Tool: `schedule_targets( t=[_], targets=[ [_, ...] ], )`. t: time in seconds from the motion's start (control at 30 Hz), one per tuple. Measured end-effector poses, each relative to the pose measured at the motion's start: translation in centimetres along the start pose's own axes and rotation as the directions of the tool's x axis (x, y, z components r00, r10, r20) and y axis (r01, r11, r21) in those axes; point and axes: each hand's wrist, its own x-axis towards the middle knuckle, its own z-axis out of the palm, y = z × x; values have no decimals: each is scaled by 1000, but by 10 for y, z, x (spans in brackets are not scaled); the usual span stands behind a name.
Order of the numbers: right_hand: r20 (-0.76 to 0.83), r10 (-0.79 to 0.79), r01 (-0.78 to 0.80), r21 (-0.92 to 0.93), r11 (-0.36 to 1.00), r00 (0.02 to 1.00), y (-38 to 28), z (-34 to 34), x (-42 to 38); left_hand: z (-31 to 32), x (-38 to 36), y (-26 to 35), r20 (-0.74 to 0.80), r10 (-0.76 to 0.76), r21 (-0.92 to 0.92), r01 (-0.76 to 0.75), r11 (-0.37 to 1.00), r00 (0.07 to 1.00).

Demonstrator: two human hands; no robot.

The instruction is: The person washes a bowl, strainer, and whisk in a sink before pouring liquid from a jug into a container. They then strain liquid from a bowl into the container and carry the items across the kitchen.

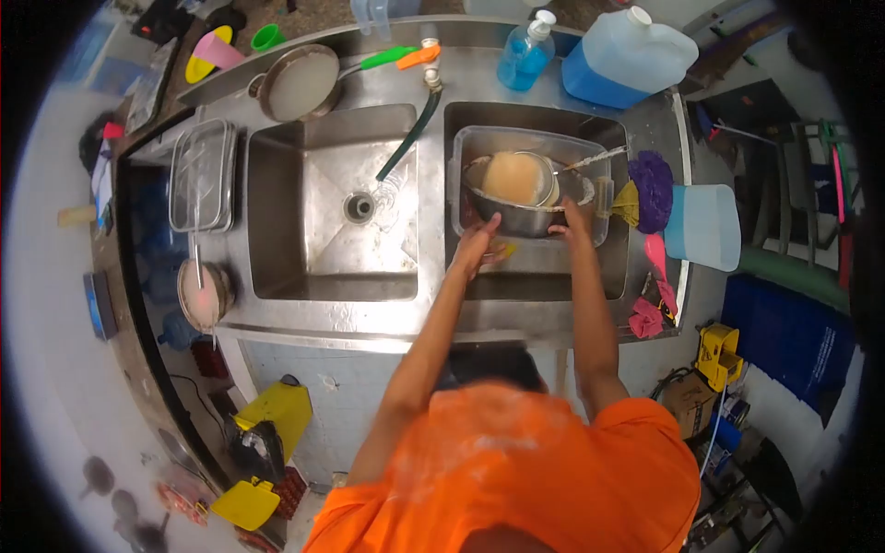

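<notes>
In the right basin, a clear plastic tub (604, 230) holds a dark metal pot (525, 221) that leans toward me. Cloudy, tan liquid (513, 175) shows inside the pot, along with a round-headed utensil whose handle (595, 159) points to the upper right. My right hand (573, 224) grips the pot's near right rim, fingers curled against its side. At the near left side, my left hand (477, 247) has its thumb against the pot. A small yellow sponge (504, 251) pokes out from its fingers, mostly hidden.
A green hose (410, 136) hangs from the tap into the left basin (332, 267). Behind stand a pan of cloudy liquid (300, 83), a blue soap pump bottle (525, 57) and a large jug (627, 60). Purple cloth (651, 191) and a blue container (703, 227) flank the right edge.
</notes>
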Motion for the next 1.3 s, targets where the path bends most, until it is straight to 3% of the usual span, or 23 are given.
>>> schedule_targets(
  t=[0.17, 0.2, 0.23, 0.3, 0.33, 0.37, 0.43, 0.47, 0.53, 0.57, 0.6, 0.63, 0.67, 0.73, 0.77, 0.8, 0.87, 0.93, 1.0, 1.07, 1.2, 1.23, 1.3],
  targets=[
    [-42, -35, 34, -10, 999, 999, -10, -4, -48, 31, 27, 13, 122, -48, -70, 57, 996, 991],
    [18, -27, 27, 14, 1000, 999, -14, -8, -61, 36, 42, 6, 48, -56, -94, 60, 994, 997],
    [8, -27, 27, 10, 1000, 1000, -9, -11, -63, 36, 55, -2, 57, -62, -95, 68, 993, 996],
    [-83, 41, -43, -26, 999, 996, 2, -16, -65, 41, 44, 3, -77, -109, -124, 99, 987, 991],
    [-87, 47, -50, -29, 998, 995, 5, -21, -70, 52, 35, 6, -277, -107, -128, 74, 989, 955],
    [-65, 25, -27, -23, 999, 998, 3, -25, -80, 51, 28, 6, -279, -113, -127, 80, 989, 954],
    [-49, 9, -9, -8, 1000, 999, 14, -41, -79, 42, 18, 3, -46, -19, -153, 11, 988, 999],
    [17, -148, 146, -290, 946, 989, 30, -64, -62, 36, 20, 2, -42, -23, -145, 16, 989, 999],
    [174, -136, 220, -716, 663, 975, -19, -85, -76, 24, 25, -10, 47, -59, -198, 67, 978, 997],
    [196, 8, 167, -855, 492, 981, -85, -84, -92, 21, 24, -10, 49, -64, -196, 72, 978, 997],
    [165, -256, 270, -848, 455, 952, -82, -97, -59, 20, 21, -11, 46, -87, -188, 94, 978, 995],
    [130, -503, 359, -847, 391, 854, -81, -107, -23, 19, 18, -11, 44, -110, -181, 116, 977, 993],
    [172, -743, 502, -830, 244, 646, -108, -94, -7, 19, 12, -12, 45, -112, -179, 119, 977, 993],
    [499, -854, 626, -715, -312, 145, -150, -77, 33, 20, -3, -7, 46, -22, -137, 29, 990, 999],
    [498, -855, 631, -712, -308, 145, -154, -76, 56, 20, -11, -5, 39, -21, -135, 26, 990, 999],
    [663, -725, 539, -686, -489, 186, -152, -79, 82, 20, -19, -2, 7, -12, -126, 12, 992, 1000],
    [791, -565, 451, -603, -658, 234, -154, -86, 100, 12, -26, -4, -31, 9, -120, -13, 993, 999],
    [640, -256, 457, -724, -516, 725, -161, -85, 99, -1, -25, -19, -94, 14, -48, -19, 999, 996],
    [611, -134, 515, -749, -418, 780, -196, -88, 26, -16, -27, -32, -80, 13, -92, -20, 996, 997],
    [706, -306, 606, -706, -367, 638, -206, -101, -42, -27, -57, -17, -24, -62, -53, 61, 997, 998],
    [631, -322, 532, -772, -348, 706, -221, -100, -173, -56, -114, -6, -50, -143, 47, 145, 988, 988],
    [632, -334, 535, -773, -342, 699, -222, -97, -200, -66, -127, -13, -67, -139, 31, 142, 989, 988],
    [639, -350, 541, -768, -342, 685, -221, -85, -242, -85, -149, -23, -57, 33, -150, -41, 988, 998]
  ],
)
